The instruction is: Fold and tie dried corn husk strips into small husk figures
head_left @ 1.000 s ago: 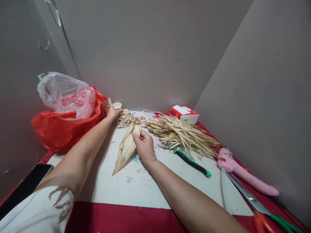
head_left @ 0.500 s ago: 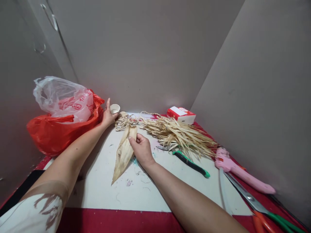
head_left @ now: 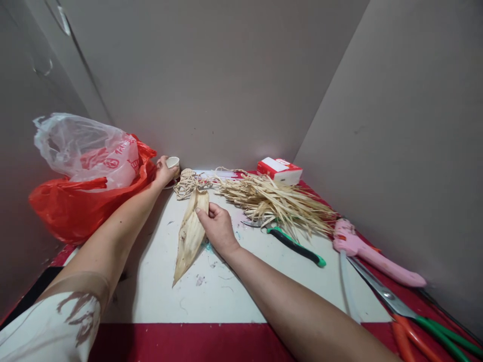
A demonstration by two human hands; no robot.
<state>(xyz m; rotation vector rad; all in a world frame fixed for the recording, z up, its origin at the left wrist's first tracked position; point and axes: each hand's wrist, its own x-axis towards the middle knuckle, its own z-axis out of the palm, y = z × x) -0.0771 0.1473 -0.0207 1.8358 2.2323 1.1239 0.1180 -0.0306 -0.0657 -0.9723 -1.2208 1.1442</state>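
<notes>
At the far left of the board, my left hand (head_left: 165,172) is closed round a small white cup (head_left: 172,162), fingers on its near and left sides. What the cup holds is hidden. My right hand (head_left: 219,227) pinches a long, dry, pale husk leaf (head_left: 190,239) between thumb and fingers. The leaf's pointed end hangs toward me and its wide end faces away. Just beyond it lies a loose tangle of thin twisted cord (head_left: 186,184). A heap of dry straw-coloured strips (head_left: 283,203) lies to the right of my right hand.
Green-and-black handled pliers or cutters (head_left: 296,246) rest by the strips. On the right are a pink glue gun (head_left: 377,256) and large scissors (head_left: 396,304) with orange and green handles. A red-and-white box (head_left: 279,172) stands at the back, plastic bags (head_left: 90,201) at left.
My left hand has gone from spread fingers beside the cup to fingers closed round it, and the cup now sits more upright. The right hand keeps hold of the husk leaf. The view has shifted slightly.
</notes>
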